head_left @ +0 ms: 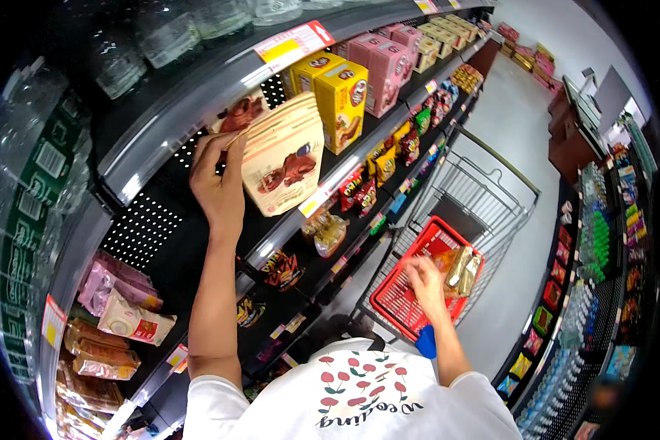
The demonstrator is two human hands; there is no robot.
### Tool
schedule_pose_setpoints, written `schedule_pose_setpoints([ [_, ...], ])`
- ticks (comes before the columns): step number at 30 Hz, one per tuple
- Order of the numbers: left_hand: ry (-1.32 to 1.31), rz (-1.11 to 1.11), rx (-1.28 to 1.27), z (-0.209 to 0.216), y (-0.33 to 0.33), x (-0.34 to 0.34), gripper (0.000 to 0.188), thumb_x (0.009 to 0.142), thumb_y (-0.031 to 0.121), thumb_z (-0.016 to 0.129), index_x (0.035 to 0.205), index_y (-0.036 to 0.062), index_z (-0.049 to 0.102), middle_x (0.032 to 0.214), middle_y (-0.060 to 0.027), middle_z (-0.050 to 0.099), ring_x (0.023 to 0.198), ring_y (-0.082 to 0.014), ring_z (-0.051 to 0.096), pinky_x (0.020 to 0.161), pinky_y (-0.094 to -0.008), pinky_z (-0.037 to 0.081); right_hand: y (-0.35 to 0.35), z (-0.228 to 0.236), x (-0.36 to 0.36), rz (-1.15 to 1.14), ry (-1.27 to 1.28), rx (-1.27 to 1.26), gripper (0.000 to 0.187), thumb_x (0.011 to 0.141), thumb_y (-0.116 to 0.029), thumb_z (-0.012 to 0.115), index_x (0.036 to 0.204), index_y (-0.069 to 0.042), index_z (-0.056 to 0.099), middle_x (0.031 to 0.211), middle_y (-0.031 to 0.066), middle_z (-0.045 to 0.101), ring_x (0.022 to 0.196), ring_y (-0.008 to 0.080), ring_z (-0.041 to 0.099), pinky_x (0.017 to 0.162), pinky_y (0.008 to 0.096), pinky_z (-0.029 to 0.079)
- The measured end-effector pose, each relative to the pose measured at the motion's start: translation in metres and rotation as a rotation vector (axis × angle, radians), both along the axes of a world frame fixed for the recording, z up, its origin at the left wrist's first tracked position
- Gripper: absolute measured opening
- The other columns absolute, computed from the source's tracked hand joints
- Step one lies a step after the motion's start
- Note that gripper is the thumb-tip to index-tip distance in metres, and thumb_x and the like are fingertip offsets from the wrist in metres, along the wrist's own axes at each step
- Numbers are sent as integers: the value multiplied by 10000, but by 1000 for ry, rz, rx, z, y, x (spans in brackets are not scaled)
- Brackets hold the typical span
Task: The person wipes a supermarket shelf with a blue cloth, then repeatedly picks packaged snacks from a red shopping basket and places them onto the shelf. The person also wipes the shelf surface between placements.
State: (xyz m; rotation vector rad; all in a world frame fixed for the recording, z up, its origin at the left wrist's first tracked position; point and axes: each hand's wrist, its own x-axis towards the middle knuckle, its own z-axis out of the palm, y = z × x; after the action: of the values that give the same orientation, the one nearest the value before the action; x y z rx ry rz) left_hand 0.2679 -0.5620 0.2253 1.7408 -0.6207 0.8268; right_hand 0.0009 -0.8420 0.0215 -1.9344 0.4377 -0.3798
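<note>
My left hand [218, 176] reaches up to the shelf on the left. Its thumb and fingers are closed on the edge of a cream-coloured carton [290, 172] with a brown picture on its front, at the near end of a tightly packed row of similar ones. Over the red shopping basket [389, 297] is my right hand [424, 282], its fingers loosely bent and apart, with nothing visible in them. Beside that hand, gold-and-brown wrapped packs [462, 271] lie in the basket. A metal shopping cart [491, 187] carries the basket.
Yellow boxes [341, 103] and pink boxes [378, 70] stand beyond the cartons. Small bright snack bags [356, 191] fill the shelf below. Bagged bread [103, 356] lies at lower left. Across the aisle floor [517, 110] runs another shelf with bottles [550, 385].
</note>
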Motion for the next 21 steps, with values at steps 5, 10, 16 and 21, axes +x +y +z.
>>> schedule_pose_setpoints([
  [5,-107,-187,178,27,-23,-67,124,884,-56,707,1002,-28,733,953,-94,680,856,-177,641,771,-277,506,6,108,14,-65,-256,129,254,917,-26,710,1167,-7,673,1063,60,612,915,120,631,798,263,516],
  [10,216,-556,234,-14,-53,-108,96,871,-72,684,947,-30,726,920,-91,689,873,-183,643,804,-284,504,4,183,9,54,-383,-277,527,749,-70,847,1243,-39,667,1107,82,619,1011,199,617,850,312,503],
  [16,486,-820,168,-87,-99,-148,96,878,-45,701,965,-23,733,936,-98,693,895,-192,658,805,-299,511,-5,159,-15,254,-59,-617,299,828,-219,787,1057,-47,702,915,80,590,917,278,569,804,393,486],
  [21,409,-911,297,-115,-137,-156,136,883,23,700,1015,6,724,986,-110,700,983,-262,648,910,-348,483,-22,129,-45,112,36,-599,122,872,-151,732,931,-51,692,873,81,565,871,271,579,762,401,490],
])
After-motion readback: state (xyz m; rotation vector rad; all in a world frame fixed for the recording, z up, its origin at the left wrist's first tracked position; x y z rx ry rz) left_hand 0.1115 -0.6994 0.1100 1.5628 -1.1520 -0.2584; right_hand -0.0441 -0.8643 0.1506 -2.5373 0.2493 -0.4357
